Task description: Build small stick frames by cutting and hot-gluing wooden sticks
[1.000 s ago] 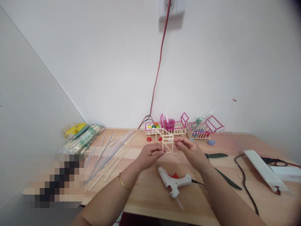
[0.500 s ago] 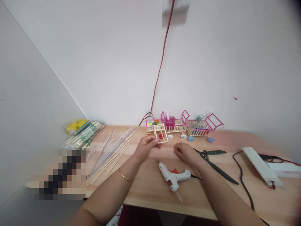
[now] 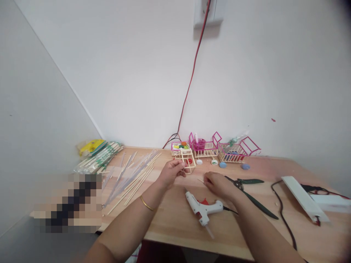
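Note:
Between the thumb and fingers of my left hand (image 3: 171,174) is a small frame of pale wooden sticks (image 3: 192,168), held up above the table. My right hand (image 3: 216,184) is closed in a pinch on a short thin stick (image 3: 200,180), whose tip points left. A gap separates the two hands. Just below them lies a white glue gun (image 3: 203,208) with a red trigger, its nozzle pointing up and left.
Small pink and pale stick carts (image 3: 210,149) line the back of the wooden table (image 3: 170,223). Loose sticks (image 3: 137,180) and packaged sticks (image 3: 105,157) lie left. Green-handled cutters (image 3: 257,201), a black cable (image 3: 282,212) and a white box (image 3: 303,199) lie right.
The stick frame has turned slightly in my left hand. My right hand still pinches the short stick. The whole view has shifted a little downward in the picture.

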`<state>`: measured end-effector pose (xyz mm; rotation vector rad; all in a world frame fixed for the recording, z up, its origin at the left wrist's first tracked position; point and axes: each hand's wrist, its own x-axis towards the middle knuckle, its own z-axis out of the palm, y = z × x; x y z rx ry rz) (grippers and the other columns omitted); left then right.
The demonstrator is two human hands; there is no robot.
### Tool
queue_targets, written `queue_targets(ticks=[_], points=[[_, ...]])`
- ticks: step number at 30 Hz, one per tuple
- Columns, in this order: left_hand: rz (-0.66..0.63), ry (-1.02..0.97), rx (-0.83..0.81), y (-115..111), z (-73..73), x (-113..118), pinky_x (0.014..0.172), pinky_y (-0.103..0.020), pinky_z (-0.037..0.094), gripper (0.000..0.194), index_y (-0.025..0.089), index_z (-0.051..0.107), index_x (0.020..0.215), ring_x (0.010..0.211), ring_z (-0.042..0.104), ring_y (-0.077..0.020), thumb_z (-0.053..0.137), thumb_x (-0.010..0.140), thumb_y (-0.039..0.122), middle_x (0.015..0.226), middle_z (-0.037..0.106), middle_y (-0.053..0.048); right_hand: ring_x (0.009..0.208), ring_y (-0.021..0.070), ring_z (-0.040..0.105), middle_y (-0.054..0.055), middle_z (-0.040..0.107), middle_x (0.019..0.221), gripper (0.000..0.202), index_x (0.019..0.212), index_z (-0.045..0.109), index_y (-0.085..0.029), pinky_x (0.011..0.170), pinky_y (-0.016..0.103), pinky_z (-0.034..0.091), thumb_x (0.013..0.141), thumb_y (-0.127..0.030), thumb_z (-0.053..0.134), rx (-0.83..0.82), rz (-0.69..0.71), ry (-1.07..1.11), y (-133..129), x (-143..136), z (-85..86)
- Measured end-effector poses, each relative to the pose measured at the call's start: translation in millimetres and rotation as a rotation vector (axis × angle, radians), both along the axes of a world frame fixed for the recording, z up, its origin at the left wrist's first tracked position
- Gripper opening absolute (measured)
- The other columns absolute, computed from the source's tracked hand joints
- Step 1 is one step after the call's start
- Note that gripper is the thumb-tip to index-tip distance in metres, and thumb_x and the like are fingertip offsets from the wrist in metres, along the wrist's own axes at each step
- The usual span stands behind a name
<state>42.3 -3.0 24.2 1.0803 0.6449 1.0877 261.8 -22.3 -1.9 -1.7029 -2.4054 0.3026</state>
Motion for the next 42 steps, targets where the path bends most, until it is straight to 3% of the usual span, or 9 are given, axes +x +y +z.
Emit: queue_targets(ticks=[7, 11, 17, 21, 27, 30, 34, 38, 42], points=[[0.014, 0.002, -0.009, 2, -2.5, 0, 0.054, -0.021, 0.043, 0.034, 0.01, 0.058, 0.071, 0.057, 0.056, -0.0096, 0.07, 0.065, 0.04, 0.062, 0.059, -0.002, 0.071, 0.0171, 0.056, 0.009, 0.065, 0.08, 0.02, 0.074, 0.061, -0.016, 0.061, 0.025, 0.032, 0.082, -0.022, 0.043, 0.007, -0.043, -0.037, -2, -5, 5.4], [0.014, 0.037, 0.026, 2, -3.9, 0, 0.056, -0.022, 0.044, 0.032, 0.01, 0.058, 0.071, 0.058, 0.056, -0.01, 0.069, 0.066, 0.04, 0.063, 0.06, -0.002, 0.079, 0.019, 0.057, 0.011, 0.064, 0.092, 0.023, 0.093, 0.062, -0.015, 0.067, 0.027, 0.035, 0.083, -0.023, 0.042, 0.03, -0.084, -0.031, -10, -6, 21.2], [0.037, 0.134, 0.104, 2, -4.2, -1, 0.06, -0.023, 0.044, 0.03, 0.011, 0.06, 0.07, 0.056, 0.054, -0.0087, 0.067, 0.068, 0.04, 0.066, 0.062, -0.003, 0.092, 0.0199, 0.056, 0.005, 0.062, 0.107, 0.044, 0.107, 0.059, -0.024, 0.075, 0.026, 0.04, 0.065, -0.014, 0.053, -0.249, 0.196, 0.107, -56, -14, 57.2], [0.03, 0.127, 0.125, 3, -5.8, -2, 0.062, -0.024, 0.044, 0.03, 0.011, 0.06, 0.07, 0.058, 0.054, -0.0092, 0.067, 0.069, 0.04, 0.066, 0.061, -0.002, 0.099, 0.0216, 0.053, 0.005, 0.06, 0.107, 0.044, 0.101, 0.061, -0.024, 0.083, 0.028, 0.037, 0.06, -0.01, 0.052, -0.223, 0.264, 0.089, -77, -18, 48.4], [0.017, 0.032, 0.076, 4, -8.0, -1, 0.061, -0.025, 0.045, 0.032, 0.01, 0.061, 0.072, 0.063, 0.057, -0.0118, 0.067, 0.068, 0.041, 0.068, 0.061, -0.004, 0.088, 0.0205, 0.053, 0.006, 0.059, 0.095, 0.038, 0.088, 0.058, -0.019, 0.074, 0.029, 0.037, 0.055, -0.004, 0.045, -0.132, 0.139, 0.081, -81, -18, 18.7], [-0.01, 0.014, 0.067, 4, -7.2, -1, 0.062, -0.025, 0.045, 0.03, 0.01, 0.061, 0.073, 0.063, 0.057, -0.0117, 0.068, 0.068, 0.038, 0.067, 0.06, -0.003, 0.082, 0.0179, 0.053, 0.004, 0.057, 0.092, 0.035, 0.084, 0.055, -0.019, 0.071, 0.027, 0.038, 0.054, -0.003, 0.044, -0.135, 0.155, 0.207, -85, -15, 24.9], [0.028, 0.064, 0.097, 3, -6.6, -1, 0.063, -0.024, 0.044, 0.027, 0.01, 0.062, 0.072, 0.061, 0.054, -0.0095, 0.068, 0.069, 0.036, 0.067, 0.059, -0.002, 0.078, 0.0157, 0.052, 0.002, 0.056, 0.092, 0.018, 0.087, 0.051, -0.02, 0.068, 0.025, 0.04, 0.069, -0.015, 0.051, -0.176, 0.207, 0.451, -91, -5, 42.9], [0.071, 0.184, 0.176, -1, -3.7, 0, 0.066, -0.024, 0.042, 0.026, 0.011, 0.063, 0.071, 0.062, 0.053, -0.01, 0.066, 0.071, 0.037, 0.065, 0.059, -0.001, 0.067, 0.0145, 0.049, -0.001, 0.054, 0.077, 0.017, 0.091, 0.051, -0.021, 0.06, 0.024, 0.039, 0.08, -0.033, 0.051, -0.141, 0.079, 0.576, -84, 0, 51.1], [0.094, 0.276, 0.271, -5, -0.4, 0, 0.065, -0.022, 0.04, 0.025, 0.012, 0.062, 0.071, 0.064, 0.052, -0.0105, 0.063, 0.074, 0.036, 0.065, 0.059, -0.001, 0.069, 0.0155, 0.052, 0.0, 0.055, 0.075, 0.021, 0.082, 0.053, -0.021, 0.063, 0.026, 0.041, 0.08, -0.042, 0.052, 0.019, -0.034, 0.65, -64, -9, 49.7]])
